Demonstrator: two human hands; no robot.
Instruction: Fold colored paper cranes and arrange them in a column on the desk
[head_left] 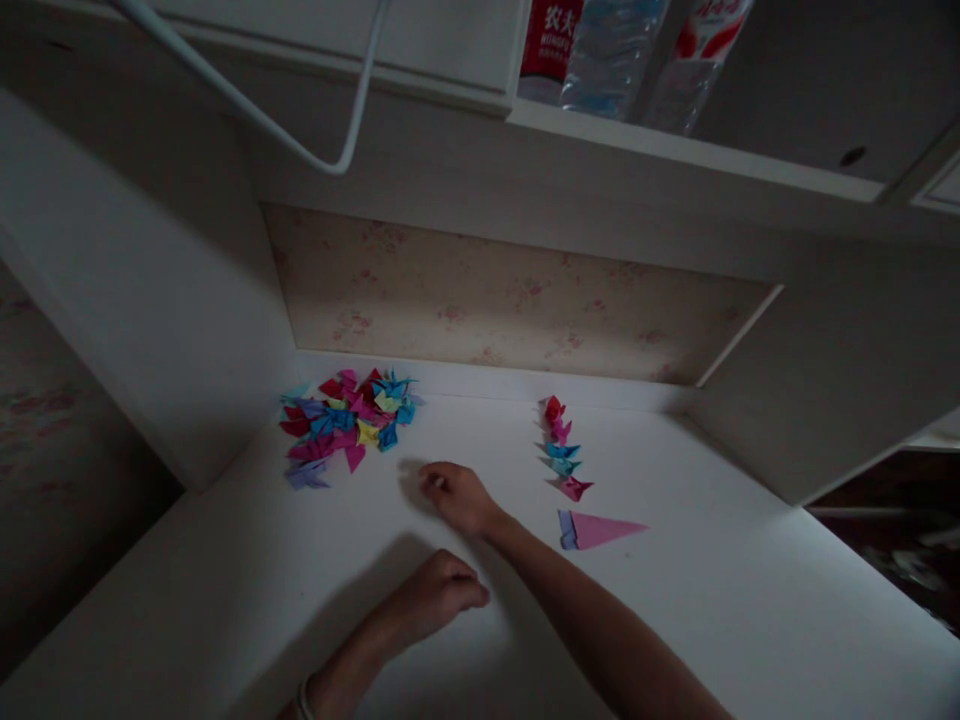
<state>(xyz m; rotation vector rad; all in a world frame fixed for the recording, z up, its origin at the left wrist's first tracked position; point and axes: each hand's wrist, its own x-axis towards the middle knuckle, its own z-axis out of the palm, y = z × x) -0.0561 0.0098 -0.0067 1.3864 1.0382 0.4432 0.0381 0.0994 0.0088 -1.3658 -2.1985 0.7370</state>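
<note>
My right hand (459, 497) is over the white tabletop with its fingers curled in, a little right of a heap of folded paper cranes (341, 422). No object shows in it. Closer to me, my left hand (439, 597) has its fingers bent and its thumb pointing right, and nothing shows in that one either. The heap is pink, red, blue, yellow and lilac. Further right, several cranes (562, 452) stand in a line running toward me. Just below that line lies a flat pink paper triangle (604, 530) with a lilac paper piece (568, 530) at its wide end.
The white tabletop (720, 600) is bounded by a low back ledge (487, 382) and side panels. Above hangs a shelf (697, 150) holding several plastic bottles (611, 55). A white cable (300, 150) dangles at the upper left.
</note>
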